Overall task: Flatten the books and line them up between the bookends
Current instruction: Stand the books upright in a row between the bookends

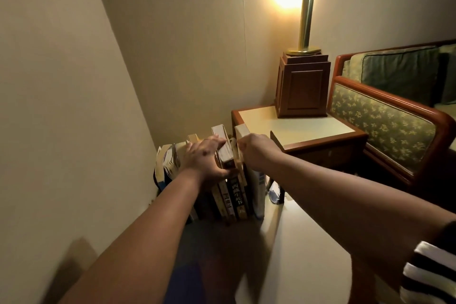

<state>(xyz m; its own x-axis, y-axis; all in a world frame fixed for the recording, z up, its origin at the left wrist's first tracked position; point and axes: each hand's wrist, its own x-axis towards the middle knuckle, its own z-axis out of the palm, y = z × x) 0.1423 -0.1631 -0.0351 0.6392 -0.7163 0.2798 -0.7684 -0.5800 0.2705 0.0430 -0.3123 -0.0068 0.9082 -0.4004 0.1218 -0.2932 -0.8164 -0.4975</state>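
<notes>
A row of several upright books (234, 200) stands on a pale tabletop (303, 237) against the left wall. My left hand (204, 158) lies across the tops of the left books, fingers spread and wrapped round a worn book (223, 148) that sticks up above the row. My right hand (256, 150) is closed on the top of the tall white book (257, 187) at the row's right end. A dark bookend (276, 191) stands just right of that book. The left bookend (158, 180) shows only as a dark edge beside the curled books.
A wooden side table (311, 131) carries a lit brass lamp (306, 32) on a wooden box base. A green patterned sofa (385, 118) with a wooden frame stands to the right. Walls close in the left and back.
</notes>
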